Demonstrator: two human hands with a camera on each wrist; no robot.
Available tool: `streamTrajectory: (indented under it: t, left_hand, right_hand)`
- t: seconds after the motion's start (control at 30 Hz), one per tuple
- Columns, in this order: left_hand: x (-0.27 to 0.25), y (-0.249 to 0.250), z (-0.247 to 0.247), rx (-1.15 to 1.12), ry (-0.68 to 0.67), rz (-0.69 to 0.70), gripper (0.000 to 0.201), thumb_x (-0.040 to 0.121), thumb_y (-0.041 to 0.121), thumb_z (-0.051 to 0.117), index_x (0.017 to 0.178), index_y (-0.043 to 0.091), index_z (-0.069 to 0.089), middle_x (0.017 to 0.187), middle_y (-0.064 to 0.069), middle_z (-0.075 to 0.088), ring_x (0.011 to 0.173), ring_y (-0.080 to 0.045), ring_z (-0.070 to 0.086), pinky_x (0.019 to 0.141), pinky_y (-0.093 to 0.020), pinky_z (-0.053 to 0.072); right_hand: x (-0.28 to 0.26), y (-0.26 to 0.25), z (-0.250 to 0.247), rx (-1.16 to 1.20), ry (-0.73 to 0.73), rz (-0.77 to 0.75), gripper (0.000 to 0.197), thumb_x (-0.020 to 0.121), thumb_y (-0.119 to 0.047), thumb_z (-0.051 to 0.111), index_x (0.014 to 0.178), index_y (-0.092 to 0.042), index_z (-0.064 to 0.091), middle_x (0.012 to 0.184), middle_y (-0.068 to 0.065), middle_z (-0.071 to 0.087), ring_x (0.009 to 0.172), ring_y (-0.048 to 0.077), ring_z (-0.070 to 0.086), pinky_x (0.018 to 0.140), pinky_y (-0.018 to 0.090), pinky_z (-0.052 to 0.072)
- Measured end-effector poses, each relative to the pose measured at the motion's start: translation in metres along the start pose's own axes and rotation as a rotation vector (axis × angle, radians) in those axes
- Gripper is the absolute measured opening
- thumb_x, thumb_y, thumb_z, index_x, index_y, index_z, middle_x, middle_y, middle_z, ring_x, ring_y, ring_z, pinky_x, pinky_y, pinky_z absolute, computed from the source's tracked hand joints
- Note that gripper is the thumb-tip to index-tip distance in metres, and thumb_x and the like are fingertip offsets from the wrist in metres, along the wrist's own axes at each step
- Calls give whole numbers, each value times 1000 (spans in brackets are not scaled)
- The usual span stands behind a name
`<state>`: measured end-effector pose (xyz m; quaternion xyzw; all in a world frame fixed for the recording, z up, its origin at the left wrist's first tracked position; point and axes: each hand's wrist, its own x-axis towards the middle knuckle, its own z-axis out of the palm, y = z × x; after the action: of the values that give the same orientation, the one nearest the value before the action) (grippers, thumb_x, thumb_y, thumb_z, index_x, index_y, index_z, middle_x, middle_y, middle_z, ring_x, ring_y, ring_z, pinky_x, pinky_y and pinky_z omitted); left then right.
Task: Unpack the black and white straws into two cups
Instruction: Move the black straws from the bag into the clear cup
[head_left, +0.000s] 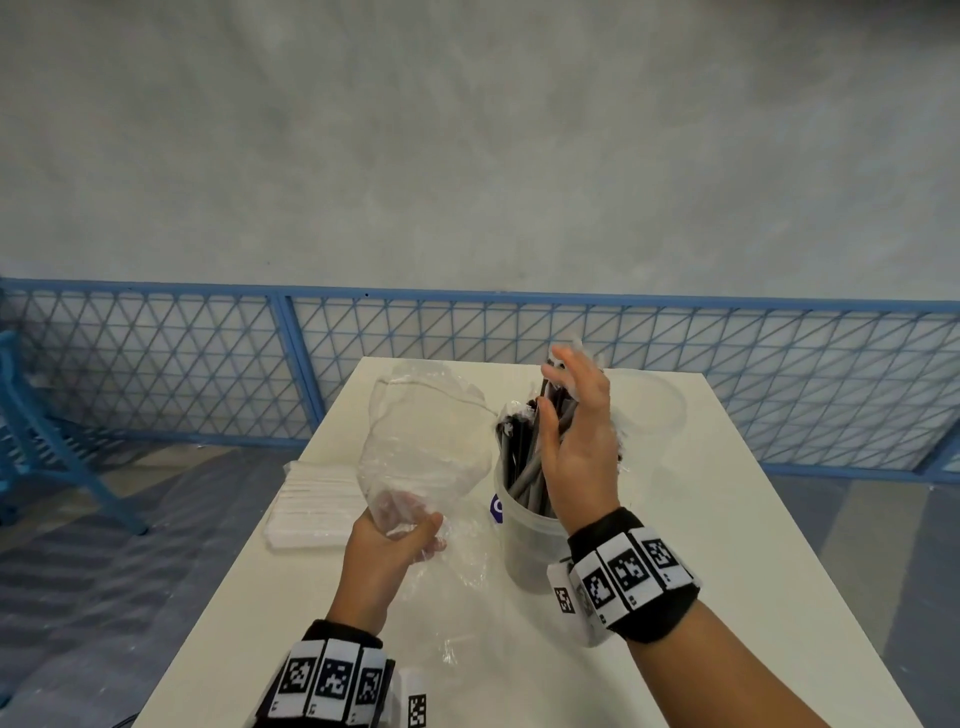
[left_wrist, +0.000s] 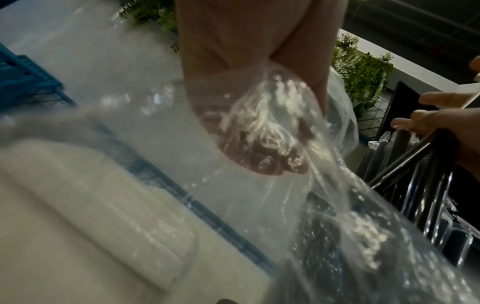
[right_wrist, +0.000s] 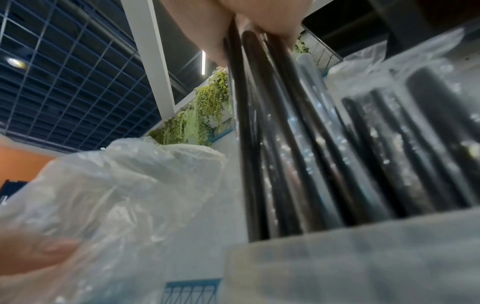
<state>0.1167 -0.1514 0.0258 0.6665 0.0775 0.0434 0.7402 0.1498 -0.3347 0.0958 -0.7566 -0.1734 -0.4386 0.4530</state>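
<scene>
Clear crinkled plastic is bunching inside the curled fingers (left_wrist: 262, 148) of the left hand (head_left: 387, 540), which is gripping the lower end of an emptied transparent bag (head_left: 426, 441). The bag is rising upright from the fist, its open mouth slumping toward the far side of the table. In the left wrist view the film is veiling the fingertips, so the exact pinch is unclear.

The right hand (head_left: 579, 441) is hanging over the cup (head_left: 524, 540) with fingers extended and loosely spread, thumb side toward the straws. The right wrist view is showing the palm pressing against the tops of several black straws (right_wrist: 259, 133); whether any finger is closing round one I cannot tell.

The black straws (head_left: 522, 457) are standing bundled in the translucent cup, leaning at mixed angles, tops projecting above the rim. Thin clear wrapping is clinging to some of them. The cup is sitting near the middle of the white table (head_left: 727, 519), a small purple mark showing on its left wall.

A pack of white straws (head_left: 317, 504) is lying flat at the table's left edge, still in its wrapper, partly behind the held bag. A second clear cup (head_left: 654, 405) is sitting behind the right hand, mostly hidden.

Beyond the table a blue mesh fence (head_left: 208, 364) is running before a grey wall.
</scene>
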Motion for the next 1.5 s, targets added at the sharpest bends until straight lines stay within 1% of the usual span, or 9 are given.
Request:
streamTrajectory:
  t: [0.17,0.3,0.57,0.67,0.8,0.93,1.17,1.37,1.5]
  left_hand:
    - [-1,-1,3,9,-21,0,15,79,-3,69,83,8,60,73,-6,62,54,-13,62,66,-36,56]
    - [0,-1,4,10,-27,-4,15,79,-3,69,83,8,60,74,-7,61,54,-13,62,70,-39,56]
    - [1,-3,5,9,-18,-3,15,80,-3,68,80,9,59,71,-4,61,55,-13,62,63,-33,56]
    - [1,-3,6,12,-24,-1,15,80,-3,68,79,9,59,70,-4,61,54,-14,61,64,-33,56]
    - [1,-3,4,4,-23,-3,14,80,-3,68,81,8,60,71,-5,62,54,-12,62,70,-38,56]
    - [-1,-4,3,3,-29,-10,13,80,-3,68,82,7,60,72,-4,62,55,-11,63,73,-40,56]
    - [1,-4,8,18,-21,-8,13,80,-2,69,79,8,60,68,-3,62,54,-13,63,73,-41,56]
    - [-3,1,8,-22,-2,36,4,84,8,65,81,9,63,68,-3,66,63,-21,64,59,-25,52]
    - [-7,2,6,-98,42,48,11,90,16,57,81,11,59,73,-7,64,66,-22,63,63,-29,52]
  right_hand:
    - [6,6,1,-249,-82,17,35,93,-18,40,126,-16,51,133,5,51,127,14,37,108,41,31]
    - [11,7,-2,-436,-80,32,40,88,-28,49,128,-23,48,143,3,37,139,28,22,112,41,21]
    - [25,16,-4,-244,-451,79,45,86,-1,55,128,-17,50,131,3,50,128,17,35,111,14,16]
    - [35,17,-9,-215,-443,65,36,85,-7,59,119,-18,56,132,2,48,127,16,37,110,27,29]
    - [37,22,-8,-292,-348,128,39,85,-19,63,122,-21,55,141,3,40,132,24,30,111,35,25]
    - [36,32,-5,-328,-438,98,37,85,-8,59,121,-17,56,130,1,54,123,27,40,105,20,21]
    - [27,31,-3,-431,-587,14,36,88,-21,57,123,-26,53,135,-8,51,135,26,31,106,51,34]
    - [19,29,-9,-410,-510,63,43,95,-27,49,137,-23,41,143,-3,43,141,20,20,113,26,12]
    - [15,28,-10,-395,-522,101,44,96,-26,46,139,-24,38,146,-3,40,143,17,17,113,26,10]
